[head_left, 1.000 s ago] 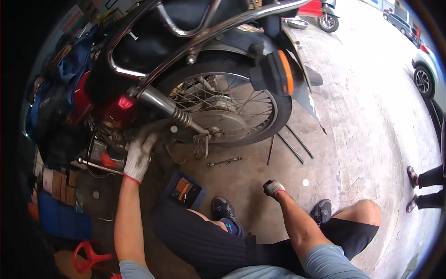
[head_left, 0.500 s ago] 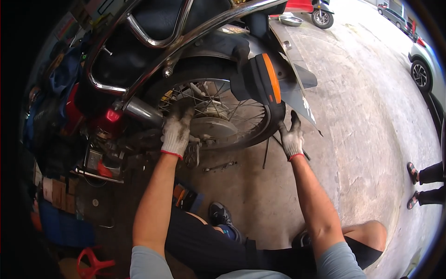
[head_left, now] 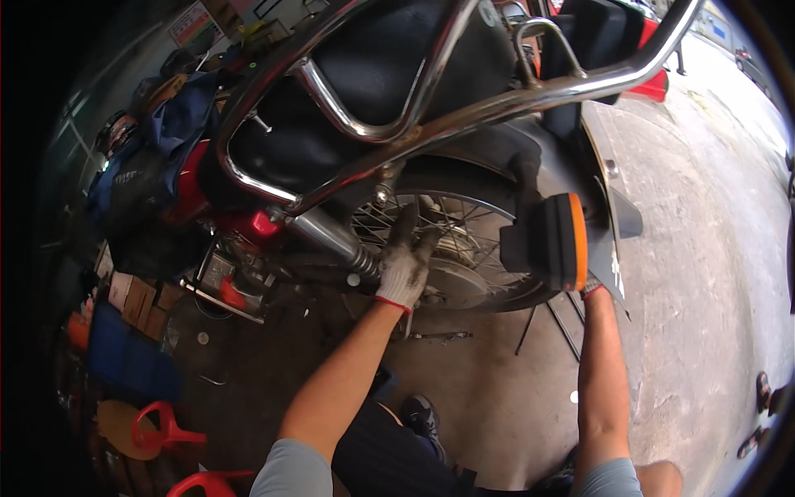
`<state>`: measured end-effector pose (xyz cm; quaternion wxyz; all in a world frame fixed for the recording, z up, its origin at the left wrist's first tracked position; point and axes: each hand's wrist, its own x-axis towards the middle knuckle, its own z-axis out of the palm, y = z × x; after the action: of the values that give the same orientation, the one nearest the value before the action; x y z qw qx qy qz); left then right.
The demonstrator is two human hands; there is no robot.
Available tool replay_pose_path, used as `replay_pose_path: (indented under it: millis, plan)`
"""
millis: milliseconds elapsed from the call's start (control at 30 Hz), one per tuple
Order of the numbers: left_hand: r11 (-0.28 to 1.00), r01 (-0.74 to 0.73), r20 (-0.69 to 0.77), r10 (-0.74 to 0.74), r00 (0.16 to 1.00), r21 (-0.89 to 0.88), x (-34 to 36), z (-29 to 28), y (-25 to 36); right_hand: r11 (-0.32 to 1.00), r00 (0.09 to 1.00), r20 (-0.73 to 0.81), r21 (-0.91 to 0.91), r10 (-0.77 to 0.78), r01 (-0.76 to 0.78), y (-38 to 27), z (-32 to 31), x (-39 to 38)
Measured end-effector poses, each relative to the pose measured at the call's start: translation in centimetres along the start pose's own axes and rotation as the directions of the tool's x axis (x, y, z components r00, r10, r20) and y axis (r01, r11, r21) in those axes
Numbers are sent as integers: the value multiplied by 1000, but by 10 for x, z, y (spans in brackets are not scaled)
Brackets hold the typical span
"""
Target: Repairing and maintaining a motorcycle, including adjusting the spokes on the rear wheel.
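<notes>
A motorcycle's rear wheel [head_left: 489, 302] with wire spokes and a round metal hub [head_left: 451, 286] is in front of me. My left hand [head_left: 406, 269], in a white knit glove blackened at the fingers, lies against the spokes left of the hub. Its fingers point up and stand apart, with nothing visible in them. My right hand [head_left: 591, 287] reaches behind the black and orange lamp [head_left: 556, 242] by the rear mudguard. Only the glove's cuff shows there, so its fingers are hidden. A chrome shock absorber [head_left: 331, 240] is just left of my left hand.
Overhead, a chrome rail [head_left: 497, 108] crosses the black side bag [head_left: 290, 157]. A wrench-like tool [head_left: 439, 335] lies on the floor below the wheel, near thin metal rods [head_left: 563, 331]. Blue bins [head_left: 128, 356] and red stools [head_left: 166, 427] stand to the left. Another person's sandalled feet [head_left: 755, 414] show at the right.
My view has shifted, so the motorcycle sits lower and further right. My right hand has gone from beside the tyre to behind the lamp. My left hand stays at the spokes.
</notes>
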<state>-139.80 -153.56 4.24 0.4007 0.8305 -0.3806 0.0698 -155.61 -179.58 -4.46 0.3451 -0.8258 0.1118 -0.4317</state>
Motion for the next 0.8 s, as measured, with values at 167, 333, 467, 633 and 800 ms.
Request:
replay_pose_path:
  millis: [167,333,467,633,800]
  plan:
    - [1000,-2,4,2,1000,7,2,1,13,995,997,76,99,27,-34,14,4,-8]
    - [997,-21,96,29,995,-81,1,13,17,984,987,145,147,75,-97,23,12,-17]
    - [998,-18,90,23,996,-54,3,12,22,971,971,197,169,132,-166,36,12,-19]
    - [989,11,68,-1,998,-147,7,30,19,977,979,87,86,186,-193,44,4,-35]
    - [911,-17,91,60,994,-412,24,30,-10,968,969,-34,-43,245,-246,6,10,-33]
